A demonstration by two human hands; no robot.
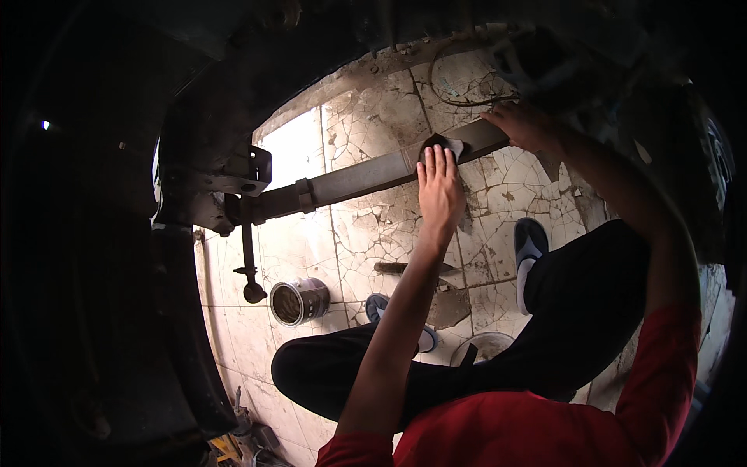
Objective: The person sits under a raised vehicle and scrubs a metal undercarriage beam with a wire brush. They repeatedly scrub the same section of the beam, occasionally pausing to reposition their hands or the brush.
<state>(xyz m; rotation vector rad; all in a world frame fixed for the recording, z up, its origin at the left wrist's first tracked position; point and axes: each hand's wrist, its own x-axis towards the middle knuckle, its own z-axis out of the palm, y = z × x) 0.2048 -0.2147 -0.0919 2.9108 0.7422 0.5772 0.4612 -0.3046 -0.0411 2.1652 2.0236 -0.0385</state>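
Observation:
A long grey leaf spring point(366, 174) runs from a bracket at the left up to the right, with a clip point(304, 196) round it. On its upper right stretch, my left hand point(440, 191) presses a dark, curled piece of sandpaper point(451, 144) against the metal. The left fingers lie long and close together over the sheet; the thumb is hidden. Farther right, my right hand point(525, 126) grips the leaf spring near its shadowed end, fingers over the far edge.
Dark vehicle framework surrounds the view. A bracket point(261, 167) and a hanging rod point(248, 241) are at left. Below them a metal can point(311, 300) lies tilted on cracked tiles point(373, 226). A dark flat tool point(391, 268) rests near my feet; a thin cable point(433, 78) loops at the far side.

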